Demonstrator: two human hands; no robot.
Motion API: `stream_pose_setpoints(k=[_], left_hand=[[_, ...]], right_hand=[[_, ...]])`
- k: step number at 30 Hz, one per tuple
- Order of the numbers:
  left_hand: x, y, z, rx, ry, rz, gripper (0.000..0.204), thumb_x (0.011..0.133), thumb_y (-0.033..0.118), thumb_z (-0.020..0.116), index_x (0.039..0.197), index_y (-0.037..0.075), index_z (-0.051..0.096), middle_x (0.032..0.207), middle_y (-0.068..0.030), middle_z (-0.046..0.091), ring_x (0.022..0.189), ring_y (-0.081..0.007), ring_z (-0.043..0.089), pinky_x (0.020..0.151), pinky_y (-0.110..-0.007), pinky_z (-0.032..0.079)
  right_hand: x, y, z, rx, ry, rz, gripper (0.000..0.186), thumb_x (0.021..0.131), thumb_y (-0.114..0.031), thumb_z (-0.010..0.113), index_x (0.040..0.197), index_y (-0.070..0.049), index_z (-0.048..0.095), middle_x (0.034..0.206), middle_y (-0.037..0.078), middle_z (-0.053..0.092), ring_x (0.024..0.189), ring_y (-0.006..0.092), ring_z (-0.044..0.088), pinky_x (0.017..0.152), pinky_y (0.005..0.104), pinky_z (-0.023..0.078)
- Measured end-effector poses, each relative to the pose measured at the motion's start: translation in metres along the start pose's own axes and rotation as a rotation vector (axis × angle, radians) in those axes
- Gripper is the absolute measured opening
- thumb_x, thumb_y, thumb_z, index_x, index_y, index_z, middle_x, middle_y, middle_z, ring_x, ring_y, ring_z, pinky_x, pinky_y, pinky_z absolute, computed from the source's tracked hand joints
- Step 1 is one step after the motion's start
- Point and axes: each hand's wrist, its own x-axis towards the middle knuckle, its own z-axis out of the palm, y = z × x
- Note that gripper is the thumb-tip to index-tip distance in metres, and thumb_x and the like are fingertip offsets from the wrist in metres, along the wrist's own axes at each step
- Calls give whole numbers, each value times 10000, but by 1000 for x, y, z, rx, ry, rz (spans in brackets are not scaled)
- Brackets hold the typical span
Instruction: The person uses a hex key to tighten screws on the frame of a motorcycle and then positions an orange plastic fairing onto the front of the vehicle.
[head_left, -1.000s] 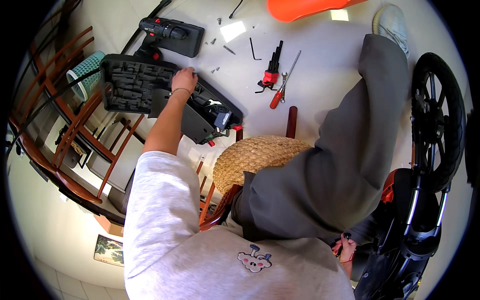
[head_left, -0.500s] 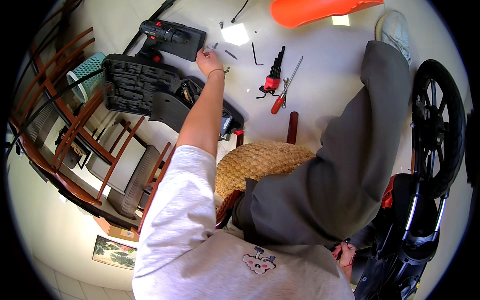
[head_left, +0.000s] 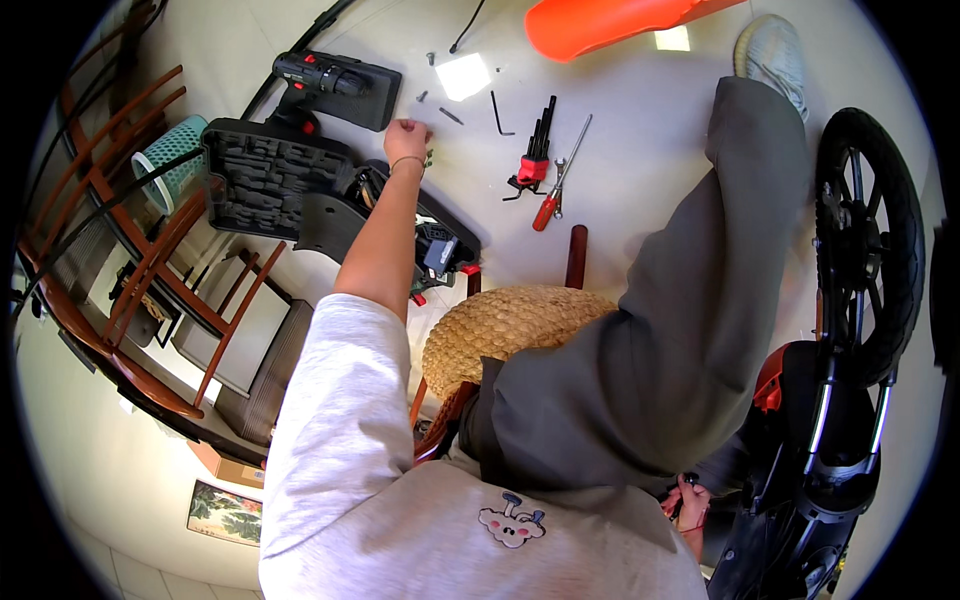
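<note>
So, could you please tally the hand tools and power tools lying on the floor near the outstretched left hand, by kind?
Black cordless drill: 1
Red-handled screwdriver: 1
Red-holder set of black hex keys: 1
Loose black L-shaped hex key: 1
Open black plastic tool case: 1
Total: 5
The left hand reaches beside small loose screws, too small to count.

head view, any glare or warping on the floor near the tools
Head view: a bright white glare patch on the pale floor beside the left hand, a second beneath the orange panel; fisheye bends the wooden chairs toward the black rim; the screwdriver stays sharp.
</note>
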Motion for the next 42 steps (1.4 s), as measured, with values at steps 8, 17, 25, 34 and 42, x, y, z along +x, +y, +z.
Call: stream_pose_setpoints(k=[8, 17, 25, 34, 42], left_hand=[[-66, -72, 15, -171, -471, -72, 86, 863, 126, 489, 881, 70, 551, 643, -31, 538, 521, -117, 484, 454, -258, 372], [-137, 26, 93, 398, -588, 94, 607, 699, 522, 746, 958, -20, 658, 755, -111, 657, 721, -237, 638, 708, -332, 502], [-151, 37, 52, -211, -680, -138, 391, 812, 348, 727, 990, 6, 663, 887, -41, 692, 808, -105, 624, 763, -250, 489], [-104, 26, 8, -166, -629, -153, 382, 825, 462, 690, 963, 107, 703, 822, 47, 656, 659, -37, 488, 586, -202, 364], [-94, 52, 34, -38, -631, 32, 412, 802, 392, 741, 997, 36, 669, 794, 10, 629, 686, -76, 513, 623, -254, 416]], right_hand=[[3, 1, 0, -1, 13, 34, 396, 892, -277, 638, 622, 9, 589, 520, 152, 609, 362, 228, 570, 328, 271, 406], [2, 2, 1, -23, 13, 1, 402, 893, -279, 636, 623, 15, 590, 518, 157, 609, 356, 217, 562, 327, 265, 399], [4, 5, 0, -12, 4, -11, 400, 895, -269, 632, 618, 16, 586, 512, 159, 604, 350, 223, 557, 324, 272, 394], [4, 3, 0, 5, -13, 18, 391, 894, -273, 636, 626, 9, 590, 512, 155, 604, 361, 233, 570, 323, 273, 396], [6, 7, -3, 19, -11, 11, 385, 897, -261, 634, 614, -5, 589, 512, 157, 605, 362, 231, 574, 319, 266, 394]])
